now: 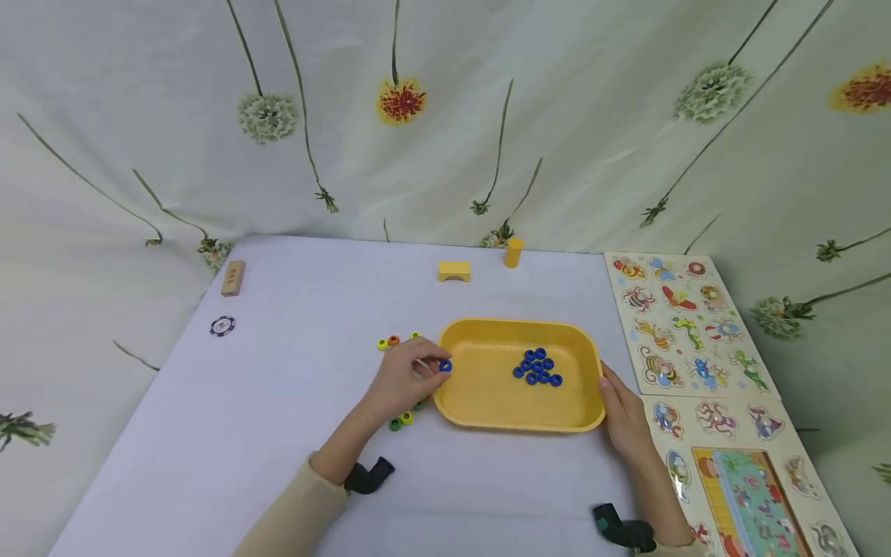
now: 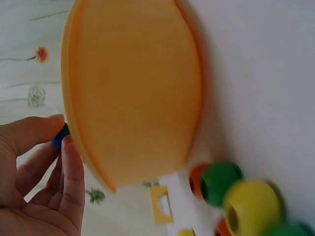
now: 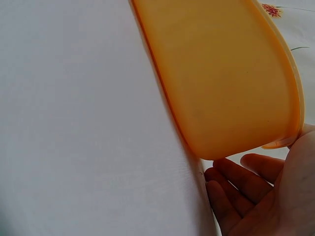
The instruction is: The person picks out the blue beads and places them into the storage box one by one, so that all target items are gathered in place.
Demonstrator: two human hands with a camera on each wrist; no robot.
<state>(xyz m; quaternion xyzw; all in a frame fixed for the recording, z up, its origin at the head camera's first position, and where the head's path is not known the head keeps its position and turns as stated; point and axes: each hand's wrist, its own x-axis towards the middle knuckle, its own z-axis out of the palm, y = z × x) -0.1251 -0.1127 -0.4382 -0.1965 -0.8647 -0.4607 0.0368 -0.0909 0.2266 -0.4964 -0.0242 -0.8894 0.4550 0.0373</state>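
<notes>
Over the left end of a yellow tray (image 1: 480, 408), my left hand (image 1: 407, 379) pinches a blue bead (image 1: 445, 365) between thumb and fingertips. That bead (image 2: 60, 136) also shows in the left wrist view, right at the tray's rim. Inside the tray, right of its middle, several blue beads (image 1: 537, 367) lie grouped. My right hand (image 1: 626, 414) holds the tray's right end, thumb at the rim and fingers (image 3: 236, 182) against the outer wall. Partly hidden by the left hand, green beads (image 1: 395, 425) and yellow beads (image 1: 382, 344) lie on the table with an orange bead (image 1: 394, 340).
A yellow arch block (image 1: 454, 271) and a yellow cylinder (image 1: 513, 253) stand at the table's back. To the far left are a wooden block (image 1: 233, 278) and a poker chip (image 1: 223, 326). Sticker-like picture boards (image 1: 629, 352) cover the right side. A flowered cloth (image 1: 445, 170) hangs behind.
</notes>
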